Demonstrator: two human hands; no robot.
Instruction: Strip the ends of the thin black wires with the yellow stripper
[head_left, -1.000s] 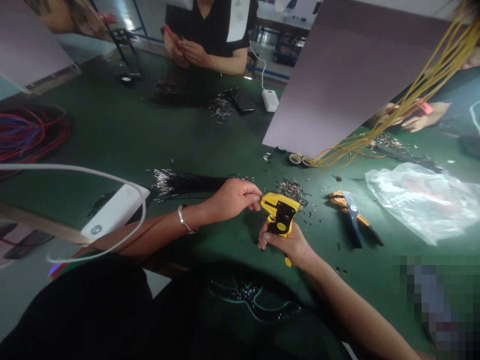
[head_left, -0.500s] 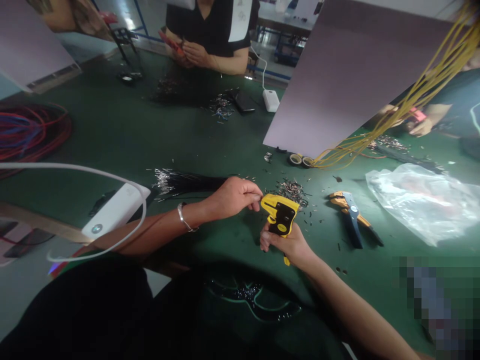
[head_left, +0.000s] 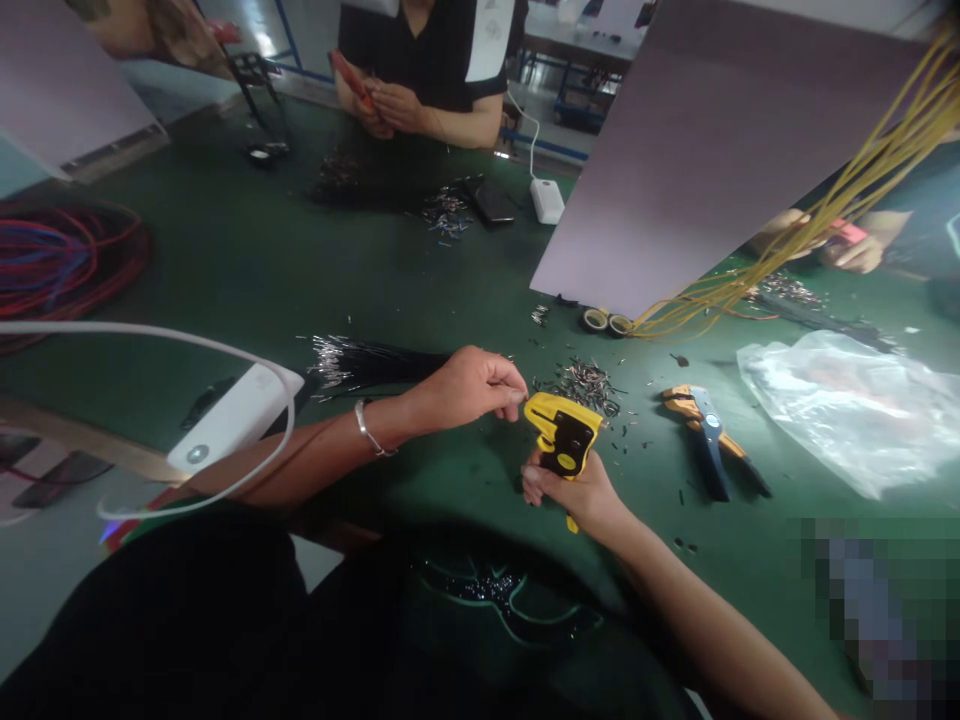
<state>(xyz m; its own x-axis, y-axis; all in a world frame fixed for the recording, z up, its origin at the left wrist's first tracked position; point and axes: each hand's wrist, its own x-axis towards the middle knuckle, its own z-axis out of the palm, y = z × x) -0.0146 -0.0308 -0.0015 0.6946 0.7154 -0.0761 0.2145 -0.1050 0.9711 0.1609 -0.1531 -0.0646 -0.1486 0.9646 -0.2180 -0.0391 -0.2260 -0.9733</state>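
Observation:
My right hand [head_left: 574, 488] is wrapped round the grip of a yellow and black wire stripper [head_left: 564, 432], held upright with its nose to the left. Just left of that nose, the thumb and fingertips of my left hand [head_left: 484, 385] are pinched together. What they pinch is too small to make out. A bundle of thin black wires [head_left: 382, 365] lies behind my left hand, its pale tips fanned out to the left. Behind the stripper is a pile of short wire scraps [head_left: 586, 385]. A second stripper [head_left: 701, 435], orange and dark blue, rests to the right.
A clear plastic bag [head_left: 847, 410] lies at right. Two tape rolls [head_left: 606, 321] sit by a hanging pale panel [head_left: 690, 150] and yellow wires [head_left: 795, 235]. A white power bank [head_left: 236, 420] with its cable is at left. Across the table, a person [head_left: 420, 95] holds a red tool.
The view has shifted slightly, so the table things appear a little further right. Both hands and the yellow stripper keep nearly the same pose.

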